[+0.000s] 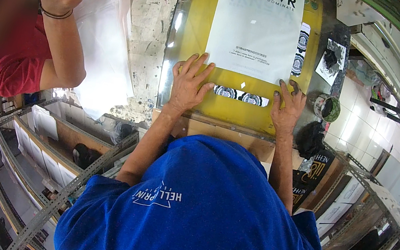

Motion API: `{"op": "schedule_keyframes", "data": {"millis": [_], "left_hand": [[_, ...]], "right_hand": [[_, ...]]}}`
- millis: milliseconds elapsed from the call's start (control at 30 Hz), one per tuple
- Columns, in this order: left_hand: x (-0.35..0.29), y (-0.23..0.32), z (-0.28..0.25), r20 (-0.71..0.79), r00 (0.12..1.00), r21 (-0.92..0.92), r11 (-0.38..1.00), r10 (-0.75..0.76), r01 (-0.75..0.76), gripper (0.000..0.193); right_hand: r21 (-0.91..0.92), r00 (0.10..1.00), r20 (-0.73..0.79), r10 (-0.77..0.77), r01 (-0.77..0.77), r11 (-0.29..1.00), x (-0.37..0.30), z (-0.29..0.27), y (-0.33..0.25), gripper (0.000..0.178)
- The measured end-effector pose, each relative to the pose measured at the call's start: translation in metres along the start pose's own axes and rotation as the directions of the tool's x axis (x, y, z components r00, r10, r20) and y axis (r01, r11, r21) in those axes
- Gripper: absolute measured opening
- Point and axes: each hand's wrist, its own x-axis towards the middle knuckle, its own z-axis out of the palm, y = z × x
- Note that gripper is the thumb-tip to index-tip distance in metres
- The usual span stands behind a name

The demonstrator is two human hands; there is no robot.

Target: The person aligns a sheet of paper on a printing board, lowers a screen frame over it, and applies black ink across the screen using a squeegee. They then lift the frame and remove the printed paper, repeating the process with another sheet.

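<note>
A white sheet (253,33) with dark printed lettering lies on a yellow panel (191,27) that looks like a screen-printing mesh. On the sheet's lower left corner rest the fingertips of my left hand (187,86), fingers spread. At the lower right corner, my right hand (288,108) touches the paper's edge with its fingers apart; its fingertips are darkly stained. Between my hands, below the sheet, lies a white strip (241,96) with black round emblems. A similar strip (300,49) runs along the sheet's right side. A small white diamond (243,85) sits just above the lower strip.
On the left, a person in a red top (16,58) has one arm raised beside white sheets (105,39) on a paint-stained table (154,20). An ink tub (330,109), a dark cloth (310,138) and an ink-smeared paper (331,62) are at right. Metal racks (63,202) stand behind me.
</note>
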Motion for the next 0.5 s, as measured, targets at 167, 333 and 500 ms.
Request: {"op": "schedule_keyframes", "data": {"millis": [167, 333, 500], "left_hand": [[0.0009, 0.0013, -0.0008, -0.020, 1.000, -0.010, 1.000, 0.005, -0.005, 0.052], [0.0015, 0.0016, -0.0015, -0.011, 1.000, -0.006, 1.000, 0.004, -0.004, 0.052], [0.0012, 0.0035, -0.0043, -0.002, 1.000, 0.003, 1.000, 0.004, -0.004, 0.051]], "right_hand": [[-0.001, 1.000, 0.012, 0.023, -0.023, 1.000, -0.0010, 0.0004, 0.0000, 0.038], [-0.002, 1.000, 0.007, 0.019, -0.019, 1.000, -0.0006, 0.0003, -0.0007, 0.039], [0.025, 1.000, -0.017, 0.012, -0.011, 1.000, -0.0002, 0.0002, -0.0017, 0.039]]}}
